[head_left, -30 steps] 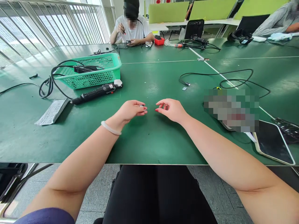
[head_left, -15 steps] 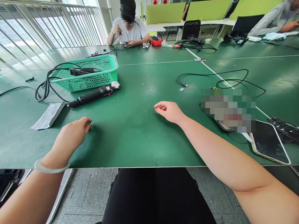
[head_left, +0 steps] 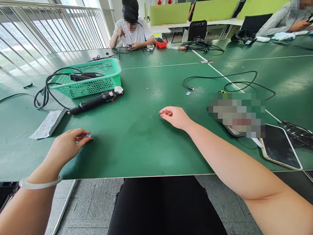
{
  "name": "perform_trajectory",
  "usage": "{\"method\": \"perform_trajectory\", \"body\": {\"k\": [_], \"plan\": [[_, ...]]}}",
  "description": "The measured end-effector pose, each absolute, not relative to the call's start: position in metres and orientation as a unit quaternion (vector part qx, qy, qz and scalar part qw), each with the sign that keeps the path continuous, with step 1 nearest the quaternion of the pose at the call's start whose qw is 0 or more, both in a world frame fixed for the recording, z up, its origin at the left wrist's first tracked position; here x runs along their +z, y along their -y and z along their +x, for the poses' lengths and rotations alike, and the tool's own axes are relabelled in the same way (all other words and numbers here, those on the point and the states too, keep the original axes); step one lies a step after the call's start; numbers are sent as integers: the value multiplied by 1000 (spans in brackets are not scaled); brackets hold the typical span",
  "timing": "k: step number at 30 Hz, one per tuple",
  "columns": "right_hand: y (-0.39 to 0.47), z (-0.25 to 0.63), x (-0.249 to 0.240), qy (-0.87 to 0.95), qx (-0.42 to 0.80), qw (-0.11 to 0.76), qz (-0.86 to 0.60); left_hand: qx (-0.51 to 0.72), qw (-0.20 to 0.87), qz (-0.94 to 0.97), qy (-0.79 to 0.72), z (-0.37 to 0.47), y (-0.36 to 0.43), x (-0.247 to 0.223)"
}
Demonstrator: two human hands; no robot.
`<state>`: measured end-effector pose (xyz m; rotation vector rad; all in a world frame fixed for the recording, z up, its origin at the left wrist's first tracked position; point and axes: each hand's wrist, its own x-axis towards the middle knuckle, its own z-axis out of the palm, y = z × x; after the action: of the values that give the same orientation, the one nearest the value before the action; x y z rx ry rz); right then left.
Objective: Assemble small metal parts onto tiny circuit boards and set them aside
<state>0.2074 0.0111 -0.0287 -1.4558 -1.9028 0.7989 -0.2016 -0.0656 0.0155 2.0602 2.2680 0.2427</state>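
Note:
My left hand point(head_left: 70, 142) is at the left, near the front of the green table point(head_left: 137, 143), pinching a small greyish object point(head_left: 87, 135) between thumb and fingertips. What that object is, I cannot make out. Right of the middle, my right hand point(head_left: 174, 117) hovers or rests at the table surface with its fingers curled and a small gap between thumb and index finger; nothing shows in it. Beyond my left hand lie a black electric screwdriver point(head_left: 94, 101) and a folded paper with writing point(head_left: 49, 124).
A green basket point(head_left: 93, 85) with black cables stands at the back left. On the right are a blurred-out item point(head_left: 236, 114), a phone point(head_left: 281, 145) and a thin black cable point(head_left: 220, 77). A person in white point(head_left: 132, 34) sits across; another person point(head_left: 278, 24) is at the far right.
My left hand has shifted left and turned, so its thumb and the small object show more. The right hand has hardly moved. The whole view has shifted slightly.

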Motion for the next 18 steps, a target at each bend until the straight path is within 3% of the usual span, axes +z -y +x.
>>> {"method": "perform_trajectory", "body": {"k": [18], "plan": [[-13, 207, -31, 719, 298, 306, -549, 80, 33, 631, -771, -200, 66, 13]]}}
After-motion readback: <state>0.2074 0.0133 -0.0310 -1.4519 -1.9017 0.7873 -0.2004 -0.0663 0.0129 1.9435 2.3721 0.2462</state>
